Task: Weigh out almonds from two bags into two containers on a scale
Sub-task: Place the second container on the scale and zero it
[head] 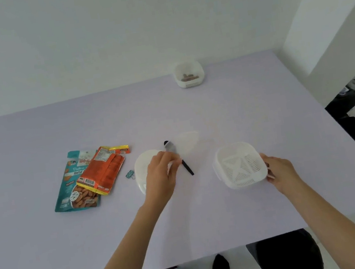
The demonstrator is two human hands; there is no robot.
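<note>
My left hand point(162, 174) hovers over a flat white scale point(141, 170) and grips a black-handled scoop point(187, 167) whose grey bowl points away from me. My right hand point(279, 169) holds the right rim of an empty white slotted container point(239, 164), which is tipped so that its slotted base faces me. A second white container point(189, 76) with a few almonds in it stands at the far edge of the table. A teal almond bag point(71, 190) lies left of the scale, with an orange bag point(105, 171) partly on top of it.
A small teal binder clip point(130, 174) lies between the bags and the scale. A faint translucent lid point(188, 140) rests just beyond the scoop. The lilac table point(208, 217) ends at a wall behind and drops off on the right, where dark clutter sits.
</note>
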